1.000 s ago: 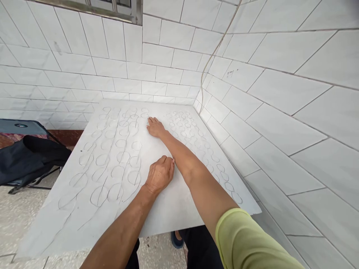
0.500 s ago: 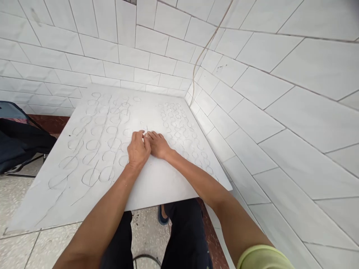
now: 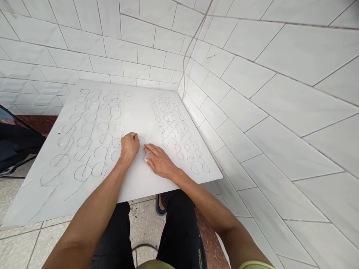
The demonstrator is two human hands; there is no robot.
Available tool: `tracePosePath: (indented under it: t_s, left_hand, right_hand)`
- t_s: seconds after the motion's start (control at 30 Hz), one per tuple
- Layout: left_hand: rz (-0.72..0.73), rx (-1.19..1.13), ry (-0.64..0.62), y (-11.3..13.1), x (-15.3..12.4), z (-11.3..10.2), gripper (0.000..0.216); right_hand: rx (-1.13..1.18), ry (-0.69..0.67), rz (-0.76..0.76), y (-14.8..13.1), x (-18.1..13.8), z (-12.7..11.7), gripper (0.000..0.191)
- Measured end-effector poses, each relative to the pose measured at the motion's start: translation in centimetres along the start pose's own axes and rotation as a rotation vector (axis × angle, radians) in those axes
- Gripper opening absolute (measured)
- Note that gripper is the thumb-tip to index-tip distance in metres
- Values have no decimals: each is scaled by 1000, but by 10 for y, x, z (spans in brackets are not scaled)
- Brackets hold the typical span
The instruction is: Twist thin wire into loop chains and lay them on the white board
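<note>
A large white board (image 3: 157,183) lies flat in front of me, covered with rows of thin clear rings (image 3: 101,127) on the left and smaller clear rings (image 3: 174,127) on the right. My left hand (image 3: 129,146) rests on the board near its middle, fingers curled in a pinch on something small that I cannot make out. My right hand (image 3: 158,160) lies flat just to its right, fingers stretched out on the board, a small clear piece under or beside the fingertips.
White tiled walls close in behind and on the right, with a thin cable (image 3: 190,45) hanging in the corner. A dark folding chair with black cloth (image 3: 14,145) stands at the left. My legs in dark trousers (image 3: 179,231) are below the board's front edge.
My right hand drew back from the far rows to the middle of the board and then flattened. My left hand moved forward to meet it and stays pinched. The view has tilted down.
</note>
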State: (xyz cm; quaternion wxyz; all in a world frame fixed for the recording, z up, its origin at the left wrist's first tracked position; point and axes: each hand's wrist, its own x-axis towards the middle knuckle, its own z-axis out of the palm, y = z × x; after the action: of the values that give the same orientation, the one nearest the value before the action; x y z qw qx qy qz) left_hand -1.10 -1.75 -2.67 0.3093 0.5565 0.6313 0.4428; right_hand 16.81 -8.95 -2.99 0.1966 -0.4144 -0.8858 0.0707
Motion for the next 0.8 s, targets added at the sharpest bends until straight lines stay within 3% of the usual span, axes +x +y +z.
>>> tracePosePath:
  t_s: [0.07,0.17,0.33,0.53,0.63,0.73,0.8]
  left_hand:
    - [-105,-180,-14,3,1,-3,16]
    - [-215,-446,-72,8,1,-5,13]
    - [-292,-671,-215,13,-1,-6,11]
    - [-359,-690,-321,17,-9,-3,11]
    - [-306,-507,-273,20,-12,-2,26]
    - [-88,-276,-90,23,-17,-1,42]
    - [60,-178,-46,25,-20,-1,45]
  right_hand:
    - [79,144,51,5,5,-11,52]
    - [234,342,243,16,18,-19,47]
    - [540,296,252,26,45,-3,45]
    - [670,393,232,29,54,13,36]
    - [716,405,325,34,52,14,40]
    - [741,415,404,36,51,17,42]
    - [729,422,420,34,51,19,40]
